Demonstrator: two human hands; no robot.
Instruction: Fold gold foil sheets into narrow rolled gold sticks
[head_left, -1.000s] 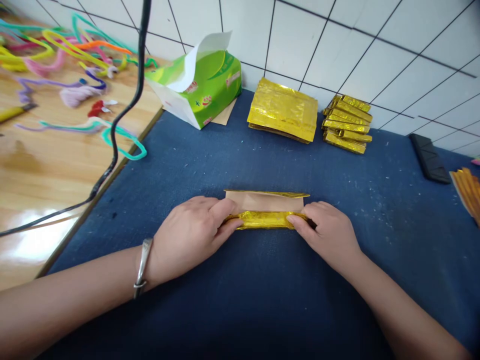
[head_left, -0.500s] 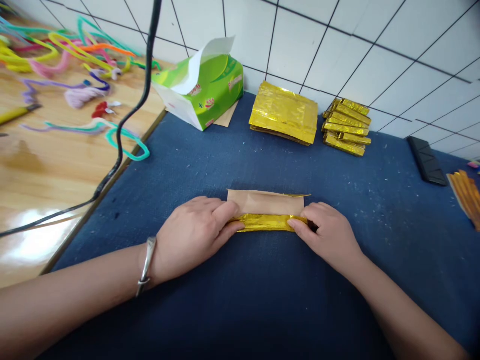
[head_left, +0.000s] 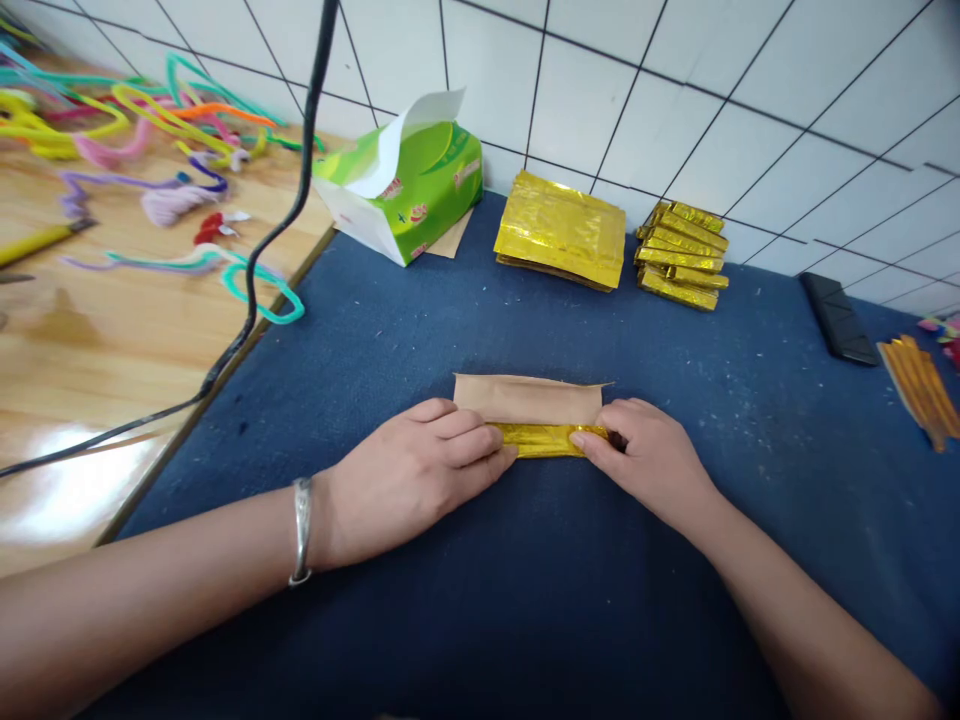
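Observation:
A partly folded gold foil sheet (head_left: 544, 441) lies on the blue surface, its brown paper inside (head_left: 527, 400) facing up along the far part. My left hand (head_left: 420, 465), with a silver bangle at the wrist, presses over the left end of the gold fold, its fingers close together. At the right end my right hand (head_left: 645, 445) pinches the fold between thumb and fingers. Behind lie a stack of flat gold sheets (head_left: 561, 230) and a pile of narrow folded gold strips (head_left: 682, 255).
A green tissue pack (head_left: 431, 190) stands at the back left. A black cable (head_left: 251, 270) crosses the left side. Colourful fuzzy stems (head_left: 135, 125) lie on the wooden table (head_left: 150, 330). At right are a black phone (head_left: 838, 318) and more strips (head_left: 919, 385).
My left hand has slid right along the gold fold, with more fingers laid over it. My right hand keeps its pinch on the right end. The view has shifted slightly.

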